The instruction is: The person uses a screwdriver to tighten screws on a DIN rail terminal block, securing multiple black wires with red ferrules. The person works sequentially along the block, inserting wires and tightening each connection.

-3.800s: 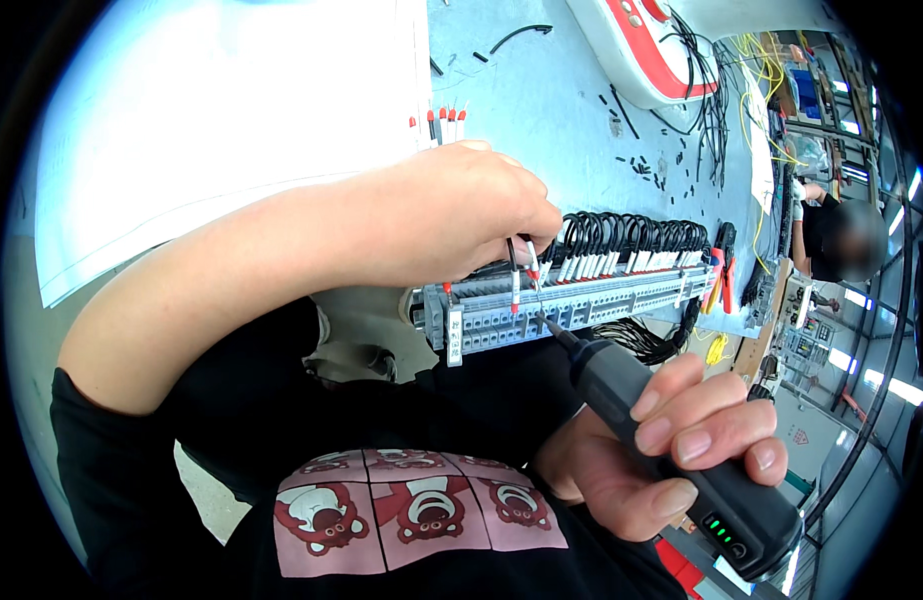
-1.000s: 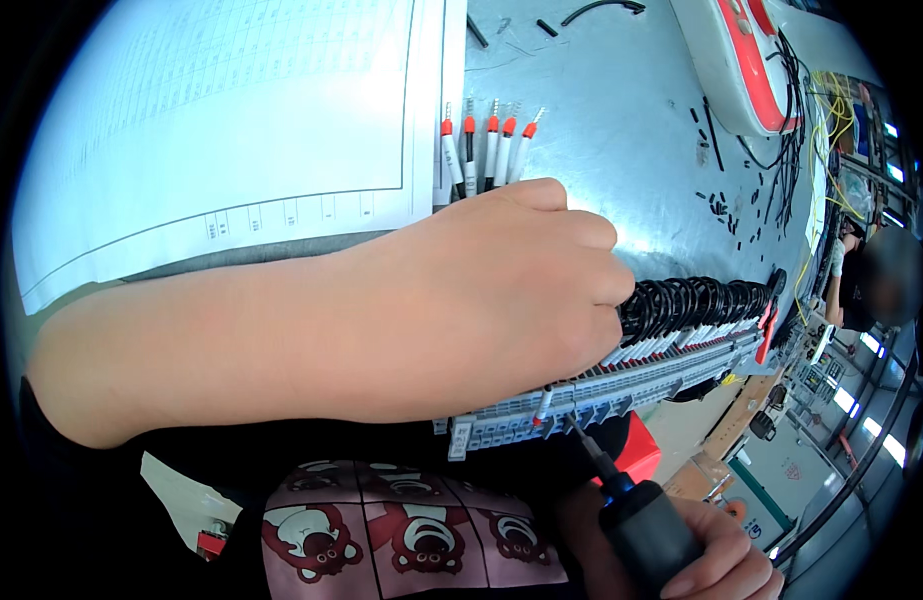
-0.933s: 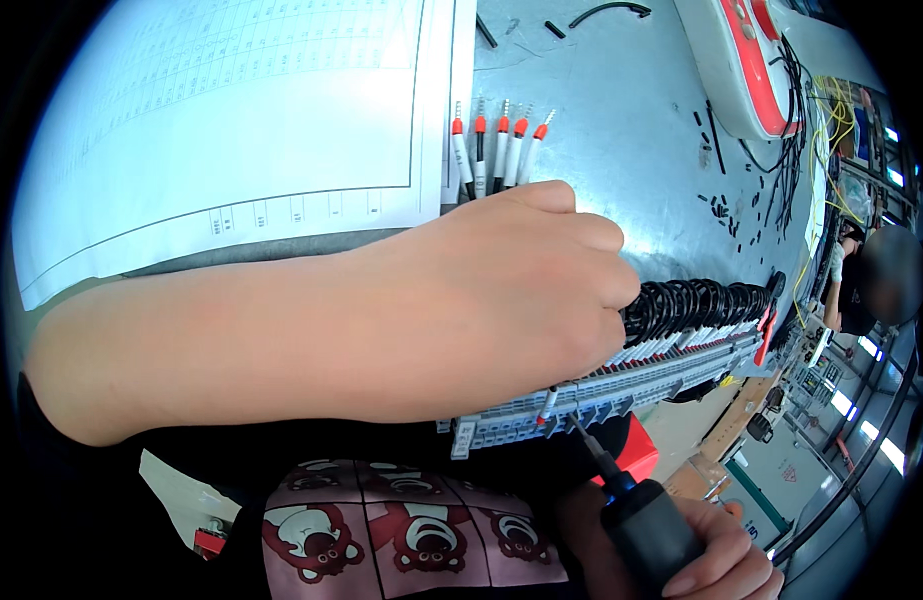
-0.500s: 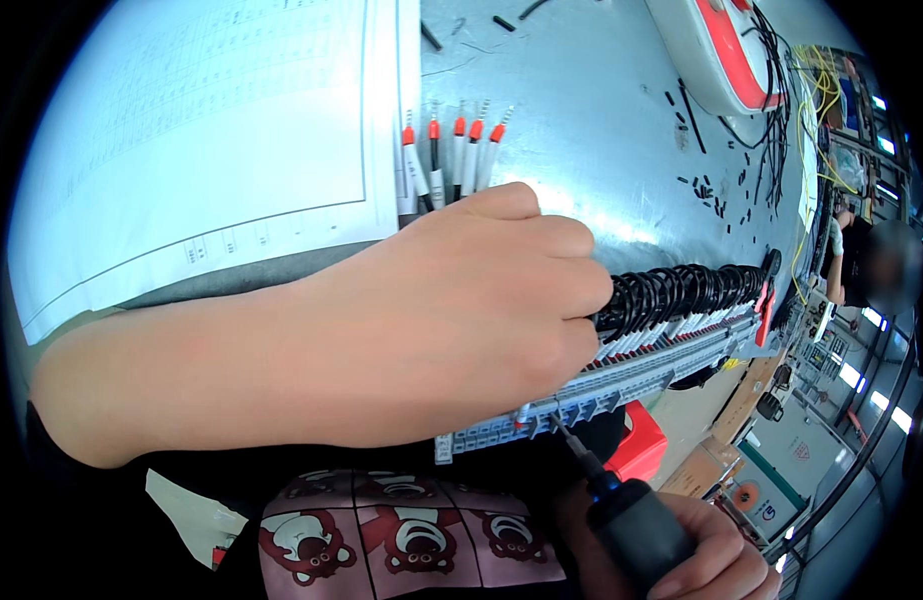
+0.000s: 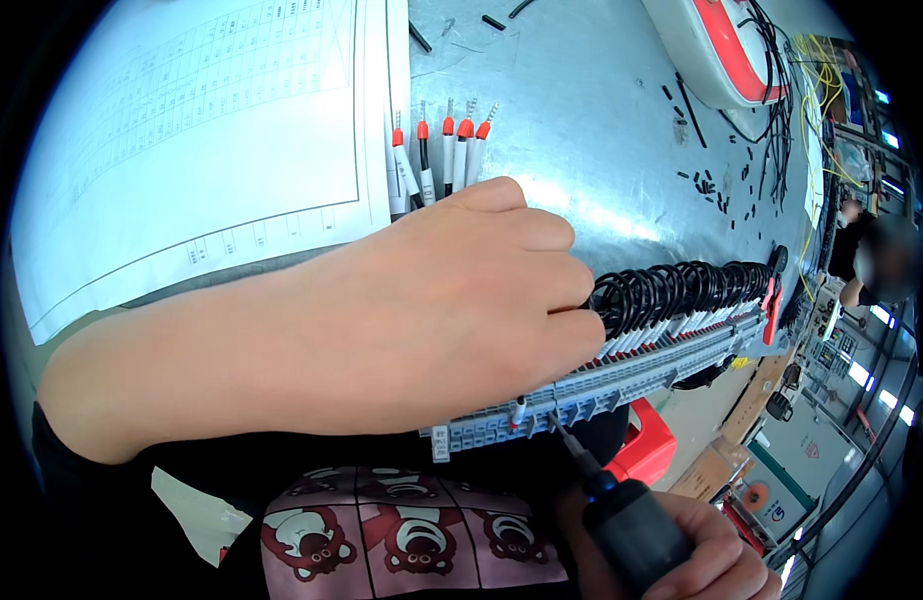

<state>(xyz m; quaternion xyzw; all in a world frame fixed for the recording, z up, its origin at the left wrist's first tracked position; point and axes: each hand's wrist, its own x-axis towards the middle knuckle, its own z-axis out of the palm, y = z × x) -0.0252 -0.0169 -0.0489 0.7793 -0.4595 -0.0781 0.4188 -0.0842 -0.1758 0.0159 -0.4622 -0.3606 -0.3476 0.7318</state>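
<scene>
My left hand (image 5: 481, 285) reaches in from the left, knuckles up, over a long grey terminal block strip (image 5: 641, 367). Its fingers are curled closed and hidden underneath, so what they grip, if anything, cannot be made out. Just below that hand, a short piece with a white sleeve and red end (image 5: 518, 412) shows at the strip's near edge. In my right hand (image 5: 716, 550), at the lower right, is a dark screwdriver (image 5: 631, 530) with a blue ring. Its thin shaft slants up-left, the tip at the strip's near side. Looped black wires (image 5: 681, 290) with white sleeves line the far side.
Several white-sleeved wires with red ferrules (image 5: 448, 150) lie beyond my left hand, beside printed sheets (image 5: 211, 130). Black offcuts (image 5: 711, 185) are scattered near a white-and-red machine (image 5: 706, 50). Red-handled pliers (image 5: 772, 310) lie at the strip's far end. Another person (image 5: 866, 255) is at the far right.
The view has shifted slightly. My left hand sits a little further left, exposing more of the white-sleeved piece below it. The screwdriver tip stays at about the same place on the strip.
</scene>
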